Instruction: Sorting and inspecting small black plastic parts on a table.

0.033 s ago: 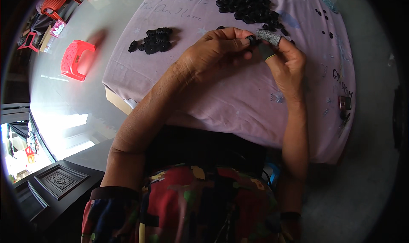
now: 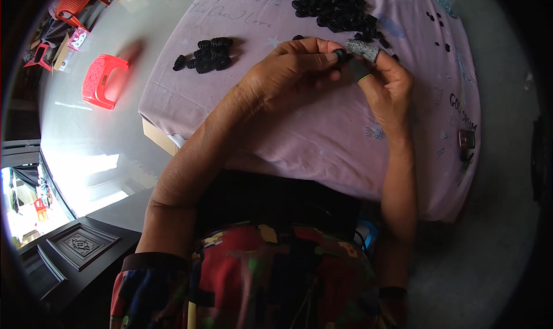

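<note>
Over the pink cloth, my left hand [image 2: 288, 64] pinches a small black ridged piece [image 2: 340, 55] between thumb and fingers. My right hand [image 2: 391, 90] meets it from the right, its thumb and index finger brought together beside the piece. A speckled grey sleeve [image 2: 363, 50] covers the right index finger, and a dark one with a yellow edge [image 2: 360, 71] the thumb. What the right fingertips grip is too small and dark to make out. Beyond both hands spreads a large pile of black pieces [image 2: 334, 9]; a smaller heap of black ridged pieces [image 2: 212, 57] lies to the left.
The pink printed cloth [image 2: 276, 136] covers the table before me. Several loose black bits [image 2: 440, 23] lie at the far right, and a small dark red object [image 2: 466, 139] sits near the right edge. A red plastic stool [image 2: 102, 81] stands on the floor at left.
</note>
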Motion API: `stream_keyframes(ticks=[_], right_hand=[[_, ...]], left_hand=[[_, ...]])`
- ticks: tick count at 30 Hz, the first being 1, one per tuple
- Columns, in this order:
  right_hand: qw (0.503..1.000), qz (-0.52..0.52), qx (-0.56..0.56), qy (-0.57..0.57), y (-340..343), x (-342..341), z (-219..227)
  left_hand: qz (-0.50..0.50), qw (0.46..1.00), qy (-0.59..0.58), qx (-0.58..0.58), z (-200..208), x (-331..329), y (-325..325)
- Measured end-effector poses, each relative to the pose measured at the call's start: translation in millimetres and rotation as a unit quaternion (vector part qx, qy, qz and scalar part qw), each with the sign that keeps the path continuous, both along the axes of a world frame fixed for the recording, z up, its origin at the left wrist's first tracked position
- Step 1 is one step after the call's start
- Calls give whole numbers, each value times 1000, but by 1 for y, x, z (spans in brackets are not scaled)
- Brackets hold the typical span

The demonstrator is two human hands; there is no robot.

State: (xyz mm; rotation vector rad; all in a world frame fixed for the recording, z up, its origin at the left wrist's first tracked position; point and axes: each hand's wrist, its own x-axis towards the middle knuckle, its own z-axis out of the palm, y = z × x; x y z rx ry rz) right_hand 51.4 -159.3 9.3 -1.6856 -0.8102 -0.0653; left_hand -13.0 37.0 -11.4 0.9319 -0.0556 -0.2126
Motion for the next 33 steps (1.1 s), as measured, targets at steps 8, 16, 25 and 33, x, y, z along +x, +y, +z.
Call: stream_keyframes(ticks=[8, 16, 25, 33], right_hand=[[992, 3, -102, -71, -4, -2, 7], [999, -14, -48, -15, -6, -2, 2], [985, -9, 6, 170, -12, -5, 14], [976, 54, -20, 210, -20, 1, 12]], left_hand=[[28, 999, -20, 17, 3, -3, -9], [18, 999, -20, 32, 1, 0, -7], [26, 995, -17, 99, 5, -3, -7], [24, 993, -50, 107, 2, -1, -7]])
